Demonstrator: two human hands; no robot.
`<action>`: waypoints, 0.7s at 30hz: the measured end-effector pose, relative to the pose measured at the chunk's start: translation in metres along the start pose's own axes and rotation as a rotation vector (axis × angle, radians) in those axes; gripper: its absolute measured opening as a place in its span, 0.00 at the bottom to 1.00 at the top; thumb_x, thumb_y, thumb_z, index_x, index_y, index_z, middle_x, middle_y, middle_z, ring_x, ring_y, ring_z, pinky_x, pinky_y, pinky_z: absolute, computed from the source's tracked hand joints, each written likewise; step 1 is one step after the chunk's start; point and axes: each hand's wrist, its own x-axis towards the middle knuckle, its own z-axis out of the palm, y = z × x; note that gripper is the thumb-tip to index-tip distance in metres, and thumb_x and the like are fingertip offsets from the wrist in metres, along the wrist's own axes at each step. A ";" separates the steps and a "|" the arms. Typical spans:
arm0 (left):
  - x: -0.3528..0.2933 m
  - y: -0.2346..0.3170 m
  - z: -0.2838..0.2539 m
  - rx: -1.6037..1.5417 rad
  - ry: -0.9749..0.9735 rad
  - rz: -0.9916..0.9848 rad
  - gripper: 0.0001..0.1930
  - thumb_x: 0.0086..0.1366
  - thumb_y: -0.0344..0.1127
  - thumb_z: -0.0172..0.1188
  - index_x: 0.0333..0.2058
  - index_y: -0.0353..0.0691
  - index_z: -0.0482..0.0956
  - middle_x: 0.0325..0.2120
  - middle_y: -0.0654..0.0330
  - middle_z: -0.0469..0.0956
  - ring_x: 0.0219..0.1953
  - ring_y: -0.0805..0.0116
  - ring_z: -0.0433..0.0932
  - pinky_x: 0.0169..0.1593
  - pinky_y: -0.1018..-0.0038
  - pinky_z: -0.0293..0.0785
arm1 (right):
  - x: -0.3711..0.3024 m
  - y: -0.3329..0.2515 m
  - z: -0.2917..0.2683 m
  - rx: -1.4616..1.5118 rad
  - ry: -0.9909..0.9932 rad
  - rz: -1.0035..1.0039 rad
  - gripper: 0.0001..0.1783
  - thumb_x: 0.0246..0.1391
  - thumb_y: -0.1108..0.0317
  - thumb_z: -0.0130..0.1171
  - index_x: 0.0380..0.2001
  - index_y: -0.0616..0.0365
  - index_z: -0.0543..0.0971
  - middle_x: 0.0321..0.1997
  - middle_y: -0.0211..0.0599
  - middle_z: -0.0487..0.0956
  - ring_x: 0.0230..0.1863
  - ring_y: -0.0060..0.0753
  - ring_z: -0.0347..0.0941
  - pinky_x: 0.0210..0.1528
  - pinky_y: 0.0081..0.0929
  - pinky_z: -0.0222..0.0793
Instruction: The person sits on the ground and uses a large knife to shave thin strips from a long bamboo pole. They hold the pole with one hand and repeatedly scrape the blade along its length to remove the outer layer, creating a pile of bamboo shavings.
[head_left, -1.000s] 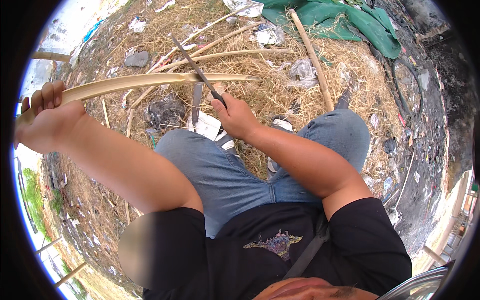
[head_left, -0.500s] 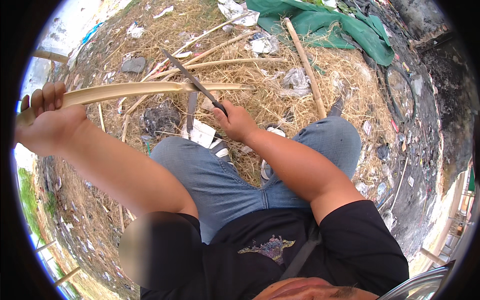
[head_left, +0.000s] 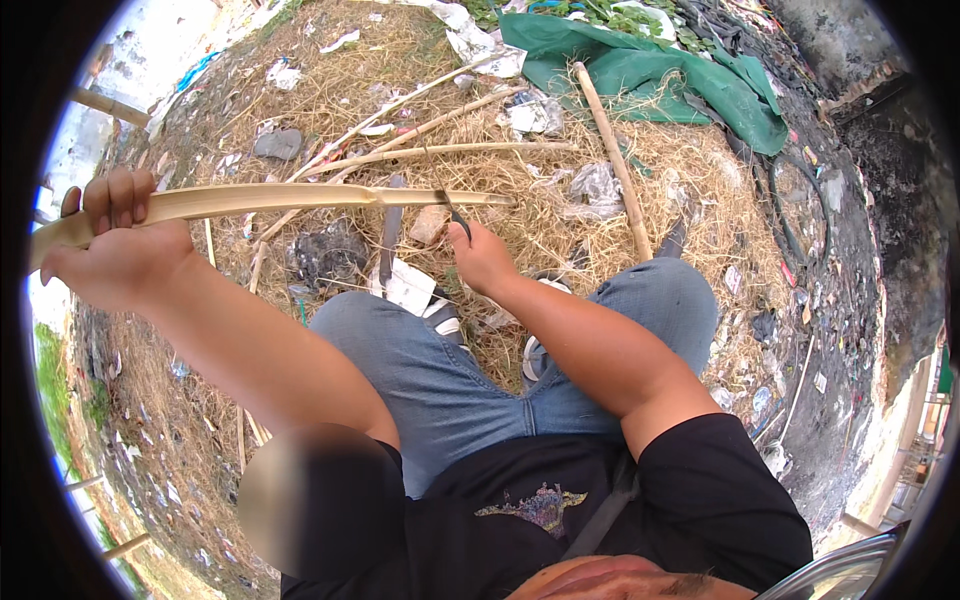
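Note:
My left hand (head_left: 125, 245) is closed around the thick left end of a long pale bamboo strip (head_left: 280, 197), which reaches rightward across in front of my knees. A notch or joint shows partway along it. In my right hand (head_left: 484, 260) is the dark handle of a knife (head_left: 459, 218). Its blade, seen nearly edge-on, lies against the strip close to the thin right end. Below the strip, a second flat grey blade (head_left: 391, 235) stands upright near my foot; how its lower end is held cannot be made out.
Several cut bamboo lengths (head_left: 470, 151) lie on dry straw beyond the strip. To their right is a thicker bamboo pole (head_left: 612, 160). A green sheet (head_left: 640, 70) is spread at the far side. Plastic scraps (head_left: 597, 190) and a grey stone (head_left: 278, 145) lie about.
The knife has slid rightward along the strip toward its thin end, and its blade has turned from slanting far-left to nearly edge-on. My left hand keeps its grip, slightly farther right in view.

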 end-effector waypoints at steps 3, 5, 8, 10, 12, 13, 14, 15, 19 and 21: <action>0.002 0.000 -0.006 -0.005 -0.017 0.009 0.30 0.75 0.64 0.38 0.41 0.35 0.63 0.19 0.64 0.53 0.20 0.73 0.49 0.26 0.72 0.50 | -0.017 -0.031 -0.006 0.005 -0.116 -0.198 0.25 0.73 0.45 0.47 0.39 0.61 0.73 0.27 0.54 0.79 0.34 0.63 0.77 0.41 0.53 0.70; 0.006 -0.002 -0.010 -0.034 -0.101 -0.004 0.31 0.75 0.66 0.38 0.42 0.36 0.62 0.20 0.64 0.53 0.20 0.73 0.49 0.26 0.72 0.50 | -0.040 -0.073 -0.021 0.094 -0.220 -0.349 0.26 0.73 0.44 0.46 0.40 0.60 0.73 0.27 0.56 0.79 0.35 0.67 0.78 0.43 0.57 0.70; 0.014 -0.003 -0.017 -0.094 -0.206 -0.038 0.31 0.75 0.66 0.38 0.41 0.36 0.62 0.20 0.64 0.54 0.21 0.73 0.49 0.26 0.72 0.49 | -0.029 -0.059 -0.024 0.036 -0.170 -0.367 0.23 0.73 0.49 0.49 0.38 0.61 0.73 0.25 0.52 0.77 0.29 0.57 0.76 0.34 0.46 0.70; -0.002 0.006 -0.001 -0.084 -0.149 -0.020 0.31 0.74 0.67 0.39 0.41 0.37 0.62 0.20 0.65 0.54 0.21 0.73 0.50 0.27 0.73 0.49 | -0.010 -0.031 -0.020 -0.015 -0.090 -0.186 0.23 0.73 0.49 0.50 0.39 0.61 0.75 0.28 0.49 0.79 0.32 0.51 0.79 0.37 0.43 0.71; -0.012 0.010 0.010 -0.055 -0.094 -0.003 0.32 0.73 0.68 0.41 0.41 0.37 0.62 0.20 0.65 0.54 0.21 0.73 0.50 0.27 0.73 0.49 | 0.005 -0.012 -0.016 0.008 -0.032 0.038 0.23 0.73 0.49 0.50 0.40 0.62 0.76 0.29 0.48 0.80 0.33 0.48 0.80 0.38 0.42 0.71; -0.014 0.013 0.013 -0.040 -0.065 0.008 0.32 0.73 0.68 0.42 0.41 0.38 0.62 0.20 0.65 0.54 0.21 0.73 0.50 0.27 0.73 0.49 | 0.004 -0.008 -0.015 -0.018 -0.052 0.036 0.25 0.73 0.48 0.50 0.40 0.63 0.76 0.29 0.46 0.80 0.33 0.43 0.79 0.38 0.41 0.71; -0.013 0.011 0.014 -0.044 -0.085 0.019 0.32 0.73 0.69 0.42 0.41 0.38 0.62 0.20 0.65 0.54 0.21 0.74 0.50 0.27 0.73 0.49 | -0.002 -0.017 -0.014 0.034 -0.072 -0.059 0.25 0.73 0.47 0.49 0.39 0.62 0.75 0.28 0.48 0.80 0.33 0.49 0.79 0.38 0.44 0.70; -0.014 0.009 0.014 -0.042 -0.101 0.028 0.33 0.73 0.69 0.42 0.41 0.38 0.62 0.20 0.65 0.54 0.21 0.74 0.50 0.27 0.73 0.49 | -0.015 -0.035 -0.014 0.083 -0.099 -0.151 0.25 0.73 0.46 0.49 0.37 0.62 0.74 0.27 0.51 0.79 0.33 0.54 0.78 0.38 0.47 0.70; -0.007 0.006 0.002 -0.109 -0.179 -0.003 0.33 0.72 0.70 0.43 0.41 0.39 0.62 0.20 0.66 0.54 0.21 0.74 0.50 0.26 0.74 0.49 | -0.032 -0.063 -0.024 0.169 -0.174 -0.379 0.25 0.73 0.47 0.48 0.35 0.61 0.72 0.25 0.54 0.77 0.30 0.60 0.76 0.37 0.50 0.69; -0.018 0.013 0.016 -0.073 -0.113 0.007 0.33 0.72 0.70 0.43 0.40 0.39 0.63 0.20 0.66 0.54 0.21 0.74 0.50 0.26 0.74 0.49 | -0.017 -0.042 -0.022 0.059 -0.121 -0.322 0.24 0.73 0.47 0.47 0.37 0.61 0.73 0.25 0.54 0.77 0.31 0.61 0.77 0.38 0.50 0.69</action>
